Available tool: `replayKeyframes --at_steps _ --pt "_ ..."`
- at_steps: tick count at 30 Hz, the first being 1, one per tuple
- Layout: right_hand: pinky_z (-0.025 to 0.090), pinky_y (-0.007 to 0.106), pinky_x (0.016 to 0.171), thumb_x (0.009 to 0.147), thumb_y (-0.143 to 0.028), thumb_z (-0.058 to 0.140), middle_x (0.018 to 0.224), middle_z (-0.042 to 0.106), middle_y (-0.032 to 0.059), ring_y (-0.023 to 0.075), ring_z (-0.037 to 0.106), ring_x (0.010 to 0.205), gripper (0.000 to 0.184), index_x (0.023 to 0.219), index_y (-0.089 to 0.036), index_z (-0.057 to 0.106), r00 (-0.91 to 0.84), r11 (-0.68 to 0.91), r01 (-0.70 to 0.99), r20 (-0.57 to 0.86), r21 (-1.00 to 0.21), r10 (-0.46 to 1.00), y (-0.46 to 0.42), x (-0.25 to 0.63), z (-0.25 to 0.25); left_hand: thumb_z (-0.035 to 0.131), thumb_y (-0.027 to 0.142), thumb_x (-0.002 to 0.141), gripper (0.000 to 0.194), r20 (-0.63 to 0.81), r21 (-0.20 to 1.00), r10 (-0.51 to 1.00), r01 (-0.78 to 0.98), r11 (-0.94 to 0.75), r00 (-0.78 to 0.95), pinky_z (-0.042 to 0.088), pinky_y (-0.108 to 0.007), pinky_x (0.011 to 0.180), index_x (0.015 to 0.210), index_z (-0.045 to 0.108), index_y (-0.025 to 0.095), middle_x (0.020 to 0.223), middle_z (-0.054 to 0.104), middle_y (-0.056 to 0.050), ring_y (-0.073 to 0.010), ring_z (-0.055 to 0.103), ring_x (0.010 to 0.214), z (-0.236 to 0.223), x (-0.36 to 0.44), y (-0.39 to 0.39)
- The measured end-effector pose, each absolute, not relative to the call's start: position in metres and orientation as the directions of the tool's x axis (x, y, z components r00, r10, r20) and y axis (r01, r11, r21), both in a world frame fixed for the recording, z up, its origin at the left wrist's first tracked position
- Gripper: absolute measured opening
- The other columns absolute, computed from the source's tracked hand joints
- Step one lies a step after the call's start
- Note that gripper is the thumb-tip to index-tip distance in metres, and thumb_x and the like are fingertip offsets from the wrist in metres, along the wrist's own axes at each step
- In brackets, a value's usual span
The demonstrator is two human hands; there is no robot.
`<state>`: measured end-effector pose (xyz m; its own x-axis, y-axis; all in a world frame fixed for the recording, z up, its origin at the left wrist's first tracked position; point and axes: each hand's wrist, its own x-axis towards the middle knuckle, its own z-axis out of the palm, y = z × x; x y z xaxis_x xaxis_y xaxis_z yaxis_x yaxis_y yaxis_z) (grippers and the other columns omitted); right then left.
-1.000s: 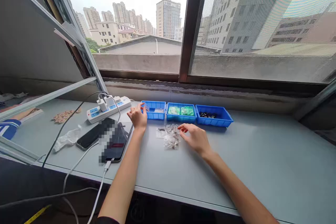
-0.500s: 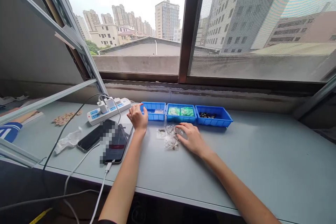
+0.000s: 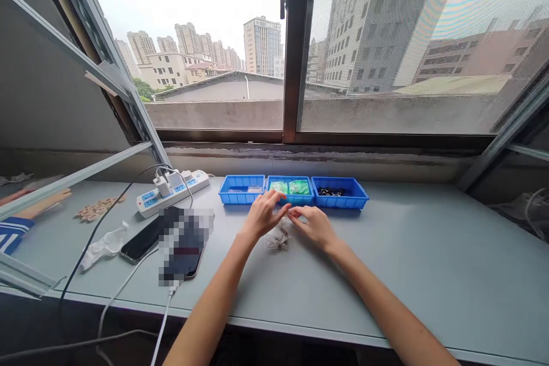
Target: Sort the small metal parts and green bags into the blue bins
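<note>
Over the middle of the table, my left hand point(image 3: 265, 214) reaches right, its thumb and forefinger a little apart and close to my other hand's fingertips. I see nothing between its fingers. My right hand point(image 3: 313, 225) comes in from the right with thumb and fingers pinched together; what they hold is too small to make out. Just below both hands lie crumpled clear plastic bags point(image 3: 278, 239) with small metal parts inside. Behind the hands stands the middle blue tray point(image 3: 290, 198), which holds green and white packets point(image 3: 299, 187); my left hand hides part of its front.
The left blue tray point(image 3: 242, 198) holds flat pieces, the right blue tray point(image 3: 342, 202) small dark parts. On the left are a power strip point(image 3: 195, 181), a phone point(image 3: 143, 240), a blurred tablet-like device point(image 3: 193, 257), cables, crumpled tissue point(image 3: 105, 246) and wooden pieces point(image 3: 98, 210).
My left hand has moved right from beside the left tray to meet my right hand. My right hand's fingers have closed into a pinch. The view has shifted slightly.
</note>
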<state>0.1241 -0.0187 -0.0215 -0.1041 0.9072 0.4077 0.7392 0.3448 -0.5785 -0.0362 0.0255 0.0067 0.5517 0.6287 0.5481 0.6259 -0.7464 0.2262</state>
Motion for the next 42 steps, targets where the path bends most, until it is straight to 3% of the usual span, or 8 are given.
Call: replayKeyframes --at_steps 7,13,15,19,30,35,42 --pt "0.049 0.030 0.056 0.074 -0.048 0.061 0.065 0.070 0.0032 0.0191 0.064 0.058 0.028 0.079 -0.022 0.070 0.134 0.359 0.330 0.420 -0.873 0.898 -0.018 0.123 -0.010 0.050 0.039 0.088 0.020 0.542 0.413 0.670 0.534 -0.738 0.507 0.046 -0.028 0.067 0.083 0.055 0.020 0.085 0.061 -0.001 -0.0156 0.059 0.075 0.001 -0.035 0.029" --pt "0.044 0.026 0.040 0.064 -0.054 0.067 0.068 0.069 0.0049 0.0172 0.062 0.052 0.043 0.089 -0.018 0.068 0.177 0.299 0.113 0.315 -0.948 0.932 -0.019 0.121 -0.003 0.052 0.036 0.087 0.020 0.634 0.545 0.646 0.347 -0.764 0.425 0.045 -0.023 0.059 0.077 0.055 0.019 0.075 0.059 0.000 -0.0122 0.055 0.067 0.002 -0.031 0.029" --pt "0.044 0.025 0.039 0.065 -0.051 0.068 0.074 0.070 0.0056 0.0175 0.063 0.056 0.040 0.088 -0.019 0.068 0.177 0.318 0.137 0.339 -0.938 0.924 -0.020 0.121 -0.002 0.053 0.033 0.086 0.016 0.662 0.559 0.650 0.332 -0.760 0.373 0.044 -0.022 0.057 0.079 0.056 0.019 0.076 0.059 0.000 -0.0105 0.054 0.063 0.002 -0.030 0.030" --pt "0.047 0.025 0.045 0.072 -0.046 0.063 0.083 0.069 0.0072 0.0200 0.065 0.072 0.026 0.070 -0.021 0.069 0.196 0.430 0.288 0.492 -0.856 0.848 -0.022 0.122 -0.002 0.059 0.026 0.082 0.008 0.707 0.547 0.637 0.334 -0.768 0.306 0.043 -0.020 0.053 0.080 0.058 0.019 0.084 0.058 -0.001 -0.0076 0.052 0.059 0.001 -0.030 0.029" --pt "0.054 0.035 0.069 0.086 -0.038 0.053 0.096 0.067 0.0064 0.0224 0.061 0.091 0.032 0.062 -0.026 0.069 0.220 0.512 0.622 0.759 -0.593 0.613 -0.026 0.130 -0.002 0.063 0.034 0.081 0.014 0.834 0.369 0.488 0.398 -0.840 0.258 0.048 -0.022 0.056 0.088 0.067 0.022 0.096 0.053 -0.004 -0.0089 0.055 0.066 -0.004 -0.027 0.026" --pt "0.054 0.030 0.057 0.086 -0.041 0.052 0.094 0.067 0.0069 0.0206 0.062 0.087 0.028 0.072 -0.025 0.070 0.257 0.506 0.571 0.726 -0.647 0.638 -0.023 0.132 -0.003 0.059 0.037 0.084 0.018 0.897 0.237 0.369 0.439 -0.867 0.244 0.050 -0.026 0.066 0.080 0.068 0.022 0.096 0.053 -0.004 -0.0110 0.056 0.072 -0.004 -0.026 0.020" --pt "0.052 0.031 0.056 0.076 -0.043 0.060 0.074 0.071 0.0044 0.0208 0.066 0.070 0.028 0.091 -0.022 0.069 0.283 0.347 0.436 0.493 -0.830 0.823 -0.017 0.127 -0.008 0.056 0.039 0.085 0.027 0.742 0.429 0.569 0.401 -0.810 0.355 0.049 -0.023 0.060 0.069 0.060 0.018 0.083 0.056 -0.004 -0.0125 0.058 0.072 -0.008 -0.023 0.025"
